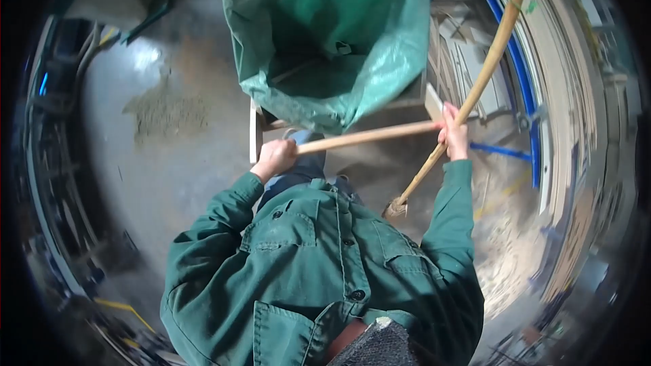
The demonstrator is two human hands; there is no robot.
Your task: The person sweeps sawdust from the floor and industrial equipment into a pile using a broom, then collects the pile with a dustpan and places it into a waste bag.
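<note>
Here, seen from above, the person in a green work jacket (319, 264) stands on a grey concrete floor (183, 163) facing a large green sack (339, 41), whose mouth gapes open just ahead of the hands. Left hand (274, 157) is a closed fist around the near end of a pale wooden handle (366, 137), which runs roughly level across the body toward the other hand. Right hand (453, 137) is wrapped where that handle meets a second, longer wooden shaft (485, 74); this one slants from upper right down to a head (395, 209) resting near the jacket's front. Which of the two shafts the right fingers actually clamp is hard to tell; possibly both. The level handle lies just below the sack's lower edge, touching or nearly so. A drift of sawdust (505, 251) spreads over the floor at right, beside a curved blue frame (519, 74). A paler dust patch (166, 112) sits at left, well apart.
</note>
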